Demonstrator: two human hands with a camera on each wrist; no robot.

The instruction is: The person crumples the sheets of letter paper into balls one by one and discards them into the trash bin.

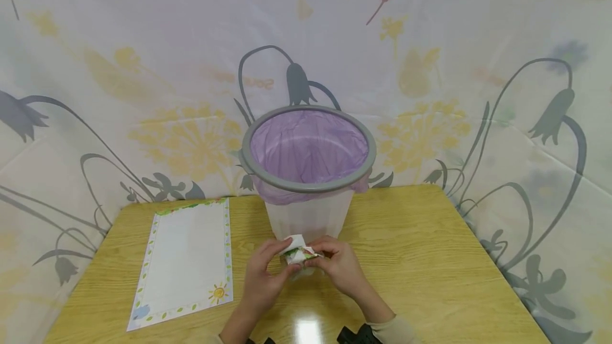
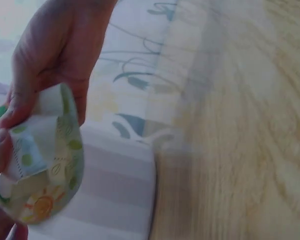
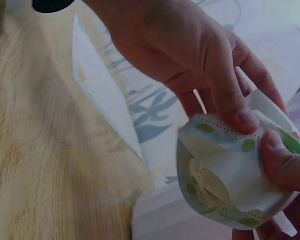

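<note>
Both hands hold one sheet of paper (image 1: 299, 255), bent and folded into a loose bundle, close in front of the bin's base in the head view. Its border of green leaves and an orange sun shows in the left wrist view. My left hand (image 1: 263, 276) pinches the left side of the paper between thumb and fingers. On the opposite side, my right hand (image 1: 341, 268) pinches it too, with the thumb pressed on the printed border in the right wrist view. Some fingertips are hidden behind the paper.
A white bin (image 1: 306, 214) with a grey rim and a purple bag (image 1: 306, 145) stands at the back middle of the wooden table (image 1: 416, 259). Left of it lies a flat sheet (image 1: 186, 264) with a leaf border. A flower-printed cloth (image 1: 181, 68) hangs behind.
</note>
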